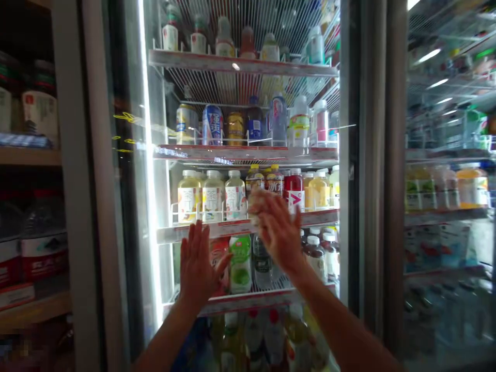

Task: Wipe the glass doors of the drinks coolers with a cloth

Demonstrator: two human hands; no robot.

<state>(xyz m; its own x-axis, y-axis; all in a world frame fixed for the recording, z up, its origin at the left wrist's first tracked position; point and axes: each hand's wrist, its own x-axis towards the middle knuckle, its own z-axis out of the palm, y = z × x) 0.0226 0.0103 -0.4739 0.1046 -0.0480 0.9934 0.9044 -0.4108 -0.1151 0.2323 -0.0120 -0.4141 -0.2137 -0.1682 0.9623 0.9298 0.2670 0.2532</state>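
Observation:
A glass refrigerator door (127, 217) stands in front of me with lit shelves of drinks behind it. My left hand (199, 263) is raised toward the glass, fingers stretched and the palm flat, apparently against it. Further right and higher, my right hand (281, 232) presses a pale, crumpled cloth (256, 206) to the pane. Motion blurs that hand and the cloth, so its fingers are only partly clear. Behind the hands, through the glass, are a green-labelled bottle (240, 263) and a red drink bottle (295, 191).
Metal door frames (374, 181) run upright on the right, beside another glass-fronted cooler (445, 217). On the left, an open wooden shelf (31, 156) holds dark bottles. Several white-labelled tea bottles (213, 196) line the middle shelf inside.

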